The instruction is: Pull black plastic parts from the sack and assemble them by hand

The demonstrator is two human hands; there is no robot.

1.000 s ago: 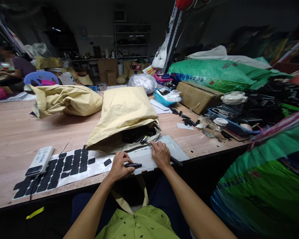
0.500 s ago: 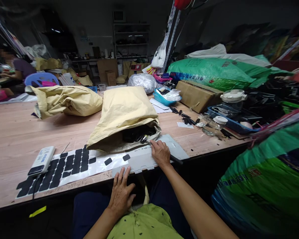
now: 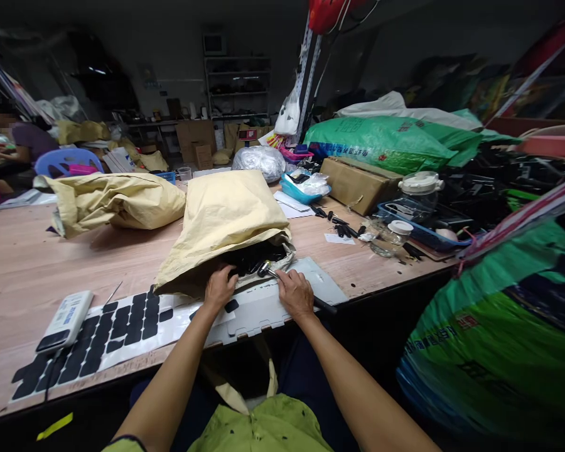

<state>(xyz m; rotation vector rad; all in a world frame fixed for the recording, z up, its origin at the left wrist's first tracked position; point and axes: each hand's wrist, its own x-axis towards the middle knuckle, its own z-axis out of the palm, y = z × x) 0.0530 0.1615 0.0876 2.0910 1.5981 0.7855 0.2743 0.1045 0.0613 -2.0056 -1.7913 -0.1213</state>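
My right hand (image 3: 295,292) is closed around a hammer-like tool with a shiny metal head (image 3: 265,269), a metal shaft and a black handle (image 3: 324,306). The tool's head lies at the mouth of a stuffed, cream-coloured sack (image 3: 238,207), against dark pieces (image 3: 252,258) inside. At the left of that opening, my left hand (image 3: 221,285) reaches in with fingers bent; its fingertips are partly hidden, and what they grip cannot be made out. Beneath both hands lies a grey flat sheet (image 3: 263,311), with black rounded-square stickers (image 3: 132,317) on white backing to the left.
A white box-shaped device (image 3: 68,320) with a cable rests on the left. Another cream sack (image 3: 117,201) lies behind. To the right are a cardboard box (image 3: 358,182), clear jars (image 3: 419,191) and a large green sack (image 3: 489,333) beside the table. A person (image 3: 16,138) sits at far left.
My left hand has moved forward from the table's front edge into the sack's mouth. My right hand keeps the tool at nearly the same spot. The whole view has shifted slightly.
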